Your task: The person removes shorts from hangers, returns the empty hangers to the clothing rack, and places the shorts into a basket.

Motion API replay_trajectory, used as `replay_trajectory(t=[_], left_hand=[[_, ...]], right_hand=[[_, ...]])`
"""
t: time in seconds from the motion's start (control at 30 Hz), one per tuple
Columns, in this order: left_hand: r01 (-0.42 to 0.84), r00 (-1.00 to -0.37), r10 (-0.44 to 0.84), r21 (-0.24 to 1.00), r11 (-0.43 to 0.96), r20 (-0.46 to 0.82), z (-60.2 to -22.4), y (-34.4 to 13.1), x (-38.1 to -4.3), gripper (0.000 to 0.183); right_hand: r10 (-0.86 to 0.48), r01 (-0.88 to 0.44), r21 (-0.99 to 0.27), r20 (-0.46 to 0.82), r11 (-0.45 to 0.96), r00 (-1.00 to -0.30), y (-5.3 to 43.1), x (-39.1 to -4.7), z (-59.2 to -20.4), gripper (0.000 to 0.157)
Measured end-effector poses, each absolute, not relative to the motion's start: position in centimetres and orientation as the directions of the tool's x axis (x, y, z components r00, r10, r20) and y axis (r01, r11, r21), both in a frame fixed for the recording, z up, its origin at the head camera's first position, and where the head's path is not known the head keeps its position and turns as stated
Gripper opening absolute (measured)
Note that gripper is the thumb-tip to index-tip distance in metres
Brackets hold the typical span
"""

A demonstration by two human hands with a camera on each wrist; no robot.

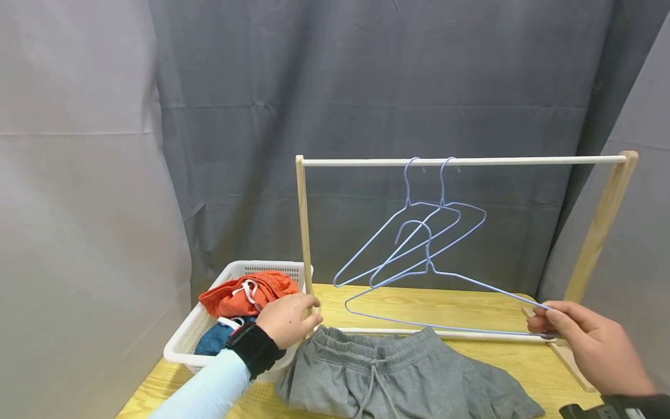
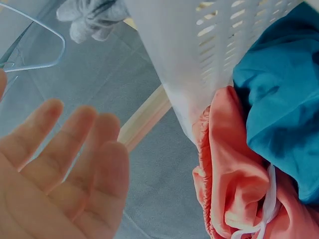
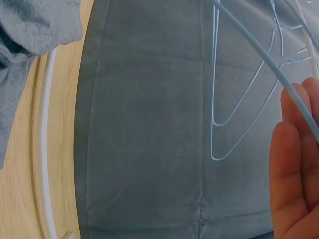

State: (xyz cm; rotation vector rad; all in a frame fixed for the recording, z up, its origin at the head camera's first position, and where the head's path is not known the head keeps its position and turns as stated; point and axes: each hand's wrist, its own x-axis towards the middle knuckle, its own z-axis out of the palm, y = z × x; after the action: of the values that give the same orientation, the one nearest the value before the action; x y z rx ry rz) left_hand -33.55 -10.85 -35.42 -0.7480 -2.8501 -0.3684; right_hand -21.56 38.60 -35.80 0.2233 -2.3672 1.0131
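My right hand [image 1: 586,340] pinches one end of a light blue wire hanger [image 1: 428,256] between thumb and fingers, its hook pointing up and left. In the right wrist view the wire [image 3: 264,56] runs across the fingertips. My left hand [image 1: 290,319] holds nothing, and its fingers [image 2: 42,122] are spread and relaxed beside the white basket [image 2: 164,64]. Below the hands, grey drawstring shorts [image 1: 434,378] lie on the table, waistband toward the rack. Two more blue hangers [image 1: 407,186] hang by their hooks from the rack's white bar [image 1: 534,160].
The basket at the left holds an orange garment [image 1: 274,285] with a white drawstring and a blue garment [image 1: 211,340]. Wooden posts [image 1: 602,227] carry the bar at both ends. Grey cloth [image 1: 366,70] hangs behind the wooden table [image 1: 471,299].
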Motion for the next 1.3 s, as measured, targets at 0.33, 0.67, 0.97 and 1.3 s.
replay_trajectory(t=[0.33, 0.67, 0.97, 1.3], left_hand=[[0.541, -0.826, 0.475, 0.190, 0.819, 0.304, -35.5, -11.5, -33.5, 0.033], [0.552, -0.819, 0.475, 0.211, 0.807, 0.322, -35.4, -12.1, -33.6, 0.032], [0.566, -0.801, 0.473, 0.208, 0.798, 0.367, -35.6, -12.5, -33.6, 0.032], [0.546, -0.813, 0.456, 0.203, 0.813, 0.362, -35.7, -13.0, -33.5, 0.034]], right_hand=[[0.197, -0.332, -0.675, 0.580, 0.659, -0.790, 39.7, -21.2, -36.3, 0.020], [0.355, -0.368, -0.737, 0.622, 0.567, -0.698, 40.8, -21.6, -37.0, 0.025], [0.457, -0.451, -0.741, 0.666, 0.498, -0.589, 40.8, -22.1, -37.4, 0.034], [0.563, -0.723, -0.670, 0.667, 0.168, -0.488, 40.0, -22.6, -36.6, 0.030]])
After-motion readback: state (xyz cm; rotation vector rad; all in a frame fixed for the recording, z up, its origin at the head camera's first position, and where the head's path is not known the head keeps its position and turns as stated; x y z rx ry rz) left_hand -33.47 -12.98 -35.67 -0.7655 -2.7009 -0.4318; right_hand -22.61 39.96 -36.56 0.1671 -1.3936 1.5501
